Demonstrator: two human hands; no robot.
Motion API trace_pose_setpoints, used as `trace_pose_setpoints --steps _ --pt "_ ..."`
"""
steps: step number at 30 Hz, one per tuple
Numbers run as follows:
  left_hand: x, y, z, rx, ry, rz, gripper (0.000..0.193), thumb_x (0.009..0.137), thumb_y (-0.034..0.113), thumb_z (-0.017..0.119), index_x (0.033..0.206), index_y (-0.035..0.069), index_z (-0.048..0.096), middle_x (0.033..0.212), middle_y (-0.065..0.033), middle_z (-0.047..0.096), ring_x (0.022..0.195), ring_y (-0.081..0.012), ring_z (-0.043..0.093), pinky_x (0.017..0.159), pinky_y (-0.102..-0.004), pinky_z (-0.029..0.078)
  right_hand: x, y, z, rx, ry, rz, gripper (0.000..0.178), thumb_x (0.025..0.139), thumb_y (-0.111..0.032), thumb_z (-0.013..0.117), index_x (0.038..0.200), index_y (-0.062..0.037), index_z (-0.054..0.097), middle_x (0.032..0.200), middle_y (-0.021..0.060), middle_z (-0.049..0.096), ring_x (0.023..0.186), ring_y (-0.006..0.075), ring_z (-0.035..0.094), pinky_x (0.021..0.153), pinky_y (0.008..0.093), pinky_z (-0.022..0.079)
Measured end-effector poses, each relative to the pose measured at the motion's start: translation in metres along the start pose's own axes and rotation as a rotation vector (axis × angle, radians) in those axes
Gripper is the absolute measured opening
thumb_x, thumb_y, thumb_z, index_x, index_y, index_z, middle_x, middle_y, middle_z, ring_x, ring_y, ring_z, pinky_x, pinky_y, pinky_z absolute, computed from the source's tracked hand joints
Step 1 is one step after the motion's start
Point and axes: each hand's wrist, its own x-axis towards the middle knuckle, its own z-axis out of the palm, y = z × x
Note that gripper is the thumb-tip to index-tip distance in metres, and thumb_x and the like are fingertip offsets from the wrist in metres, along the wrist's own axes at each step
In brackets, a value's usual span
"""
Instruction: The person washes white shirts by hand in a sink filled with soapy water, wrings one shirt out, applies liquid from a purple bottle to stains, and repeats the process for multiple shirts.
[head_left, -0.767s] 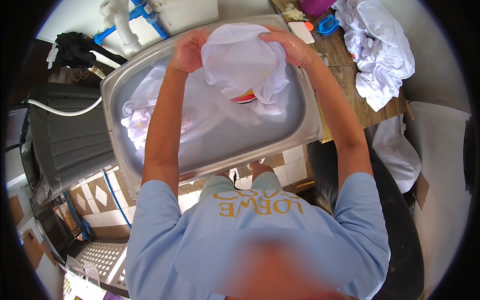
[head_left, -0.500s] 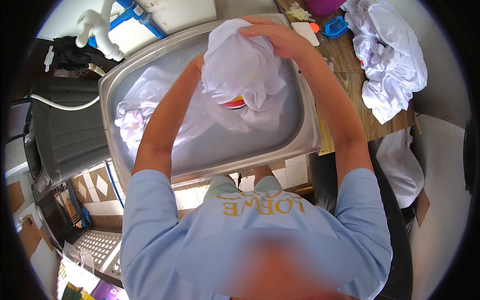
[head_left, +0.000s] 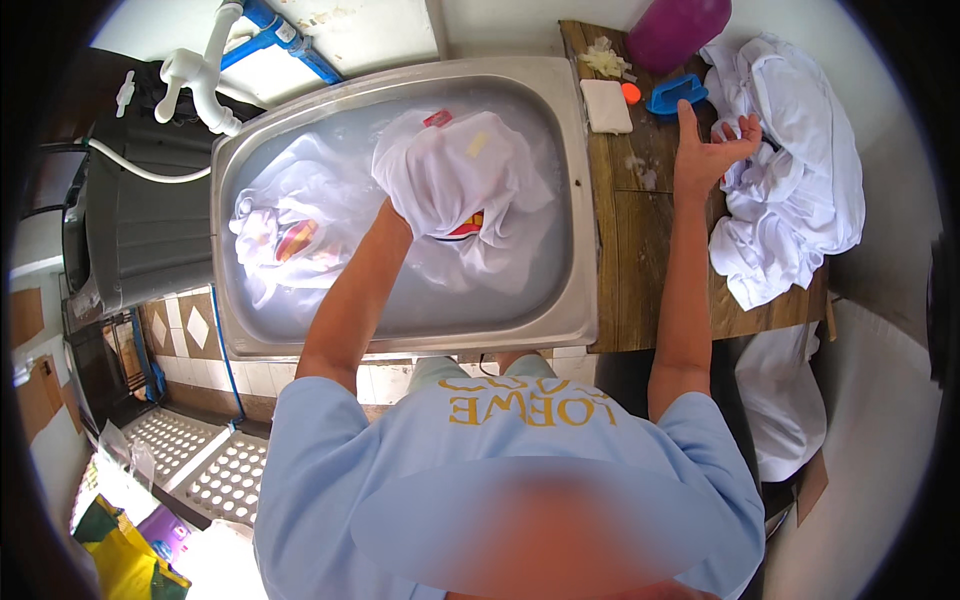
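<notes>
In the steel sink basin (head_left: 575,300) of cloudy water, a white garment (head_left: 450,165) with red and yellow patches is draped over my left hand (head_left: 397,218). The cloth hides that hand's fingers. My right hand (head_left: 712,150) is over the wooden counter on the right, thumb and fingers spread, holding nothing. Just beyond its thumb lies a blue scrub brush (head_left: 677,92) with a looped handle. Its fingertips are close to a heap of white cloth (head_left: 795,180). More white cloth (head_left: 290,215) with a red-orange patch soaks at the basin's left.
A whitish soap-like block (head_left: 606,107), an orange cap (head_left: 630,93) and a purple container (head_left: 680,30) stand on the wooden counter (head_left: 640,260). A white faucet (head_left: 195,85) juts over the basin's far left corner. White cloth (head_left: 785,400) hangs below the counter.
My right hand has let go of the white garment and moved right, over the counter. The garment has sunk lower into the basin, with my left hand still under it.
</notes>
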Motion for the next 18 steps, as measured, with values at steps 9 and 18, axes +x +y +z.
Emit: trace_pose_setpoints --steps 9,18 --pt "-0.012 -0.006 0.008 -0.83 0.131 -0.03 0.051 0.08 0.021 0.067 0.126 0.006 0.051 0.117 -0.0117 0.058 0.103 -0.022 0.057 0.088 -0.0332 0.048 0.046 0.026 0.038 0.036 -0.072 0.009 0.119 0.056 -0.038 0.09 0.138 0.0083 0.016 0.127 0.0244 0.036 0.112 0.0327 0.041 0.096 0.0423 0.035" --pt "-0.05 0.013 0.007 0.692 0.268 0.182 0.057 0.075 0.027 0.071 0.125 0.007 0.052 0.119 -0.0091 0.058 0.107 -0.0208 0.056 0.092 -0.0316 0.044 0.096 0.039 0.064 0.121 -0.148 -0.144 0.129 0.054 -0.038 0.091 0.139 0.011 0.007 0.13 0.0266 0.038 0.117 0.0325 0.044 0.1 0.0391 0.037"
